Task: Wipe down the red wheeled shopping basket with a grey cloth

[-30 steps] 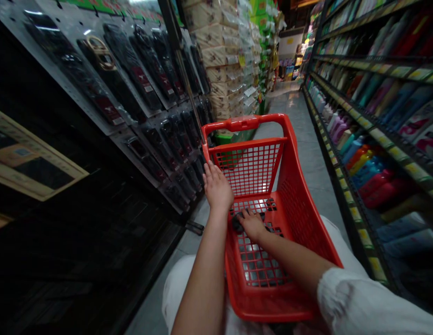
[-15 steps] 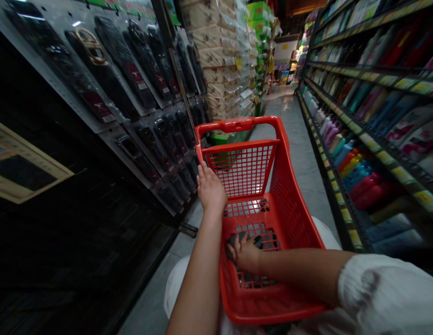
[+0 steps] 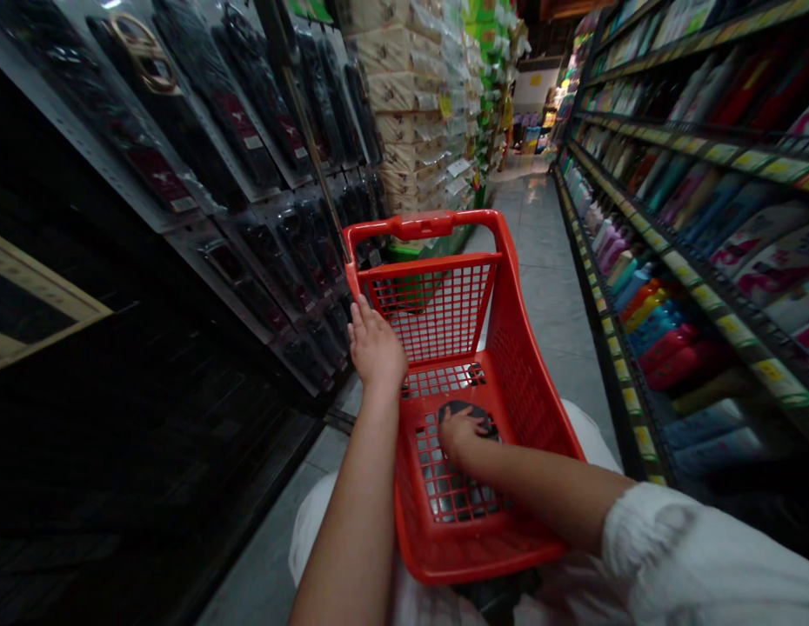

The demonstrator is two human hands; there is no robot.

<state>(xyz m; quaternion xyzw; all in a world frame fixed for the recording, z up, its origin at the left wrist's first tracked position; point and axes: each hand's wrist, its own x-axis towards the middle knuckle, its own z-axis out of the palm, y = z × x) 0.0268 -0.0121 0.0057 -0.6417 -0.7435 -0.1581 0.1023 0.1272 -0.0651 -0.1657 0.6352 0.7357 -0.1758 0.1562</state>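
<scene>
A: First entry: the thing being handled?
B: One dark grey cloth [image 3: 457, 405], bunched, lying on the slotted floor inside a red plastic shopping basket [image 3: 533, 409], towards the grille end.

A: Its place relative to the grip?
B: Directly beneath the right grip [image 3: 462, 435], a bare hand reaching in over the basket's right side. Cloth shows beyond and between the fingers; the part below the palm is hidden.

A: State of that grip?
B: Wide; fingers spread over the cloth. Whether any fold is pinched underneath, cannot tell.

A: And the other?
B: Left grip [image 3: 378, 348]: fingers straight and close together, laid along the basket's left rim. Thumb out of sight.

A: Changes against the frame half a second back?
B: Cloth and right grip have shifted towards the grille end and away from the left wall. Left grip unchanged on the rim. Basket now further left in the view.

A: Surroundings, working outward?
B: One thin metal rod [image 3: 317, 165], slanting up from the basket's far left corner. Packaged belts [image 3: 183, 113], dark, hanging in rows at left. Beige packs [image 3: 408, 122], stacked, beyond. Shelving [image 3: 695, 269] at right, bearing bottles in many colours. Grey tiled floor [image 3: 541, 252], running down the aisle.
</scene>
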